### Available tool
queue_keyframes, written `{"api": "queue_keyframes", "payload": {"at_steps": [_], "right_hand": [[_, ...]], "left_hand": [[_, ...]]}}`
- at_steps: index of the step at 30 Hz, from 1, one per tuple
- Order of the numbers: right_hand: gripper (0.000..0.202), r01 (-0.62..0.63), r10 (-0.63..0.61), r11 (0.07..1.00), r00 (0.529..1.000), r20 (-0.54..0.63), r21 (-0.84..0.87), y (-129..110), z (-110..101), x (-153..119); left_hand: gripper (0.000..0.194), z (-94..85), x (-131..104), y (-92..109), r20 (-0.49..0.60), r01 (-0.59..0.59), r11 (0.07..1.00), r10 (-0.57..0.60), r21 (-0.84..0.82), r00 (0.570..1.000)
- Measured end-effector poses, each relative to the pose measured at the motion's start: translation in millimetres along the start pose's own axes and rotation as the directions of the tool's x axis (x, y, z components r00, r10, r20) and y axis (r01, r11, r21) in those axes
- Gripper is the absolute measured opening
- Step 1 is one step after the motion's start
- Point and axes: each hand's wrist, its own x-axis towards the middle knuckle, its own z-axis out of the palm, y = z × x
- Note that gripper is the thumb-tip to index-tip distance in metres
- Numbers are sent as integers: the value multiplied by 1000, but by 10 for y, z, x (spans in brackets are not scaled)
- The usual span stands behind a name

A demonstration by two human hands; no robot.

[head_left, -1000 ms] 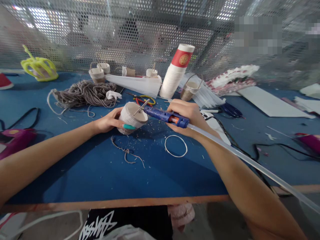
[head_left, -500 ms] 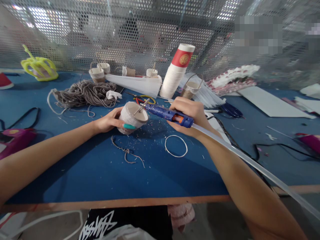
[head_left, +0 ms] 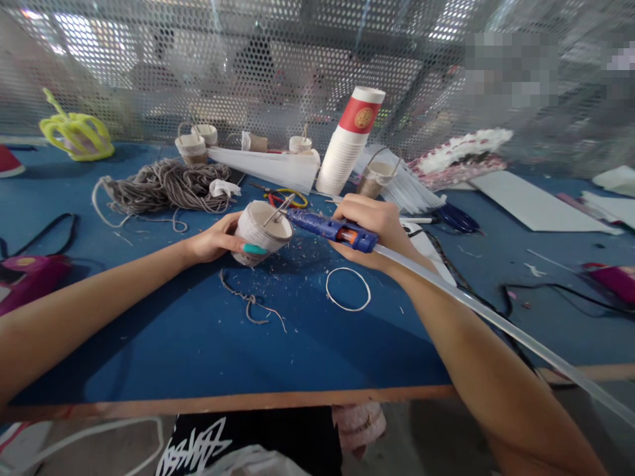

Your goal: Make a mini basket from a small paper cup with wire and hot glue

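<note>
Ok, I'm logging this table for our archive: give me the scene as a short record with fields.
Left hand: holds the white-wrapped cup, tilted
Right hand: grips the blue glue gun
Gun tip: by the cup's opening, contact unclear
Glue stick: out of the gun's rear
Nearer the edge: gray cord, white ring
Farther back: gray yarn heap, leaning stack of paper cups

glue stick [head_left: 496, 322] cut off at right, purple tool [head_left: 40, 272] cropped at left

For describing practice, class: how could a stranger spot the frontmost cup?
Over the blue table, find the left hand. It grips a tilted pale cup. Unlike the cups behind, this one is held, a blue glue gun pointing at its rim.
</note>
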Motion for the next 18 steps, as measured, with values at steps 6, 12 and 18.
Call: {"api": "queue_keyframes", "payload": {"at_steps": [6, 12, 18], "right_hand": [[12, 12, -12, 1000, 1000, -17, 5, 6, -3, -4], [13, 6, -6, 1000, 1000, -13, -12, 21, -16, -10], [15, -7, 7, 1000, 1000, 6, -1, 41, -44, -12]], "left_hand": [[62, -4, 5, -4, -9, 8, 1000, -8, 11, 1000], [61, -13, 8, -6, 4, -10, 999, 9, 38, 1000], [59, -25, 4, -22, -9, -18, 999, 18, 28, 1000]]}}
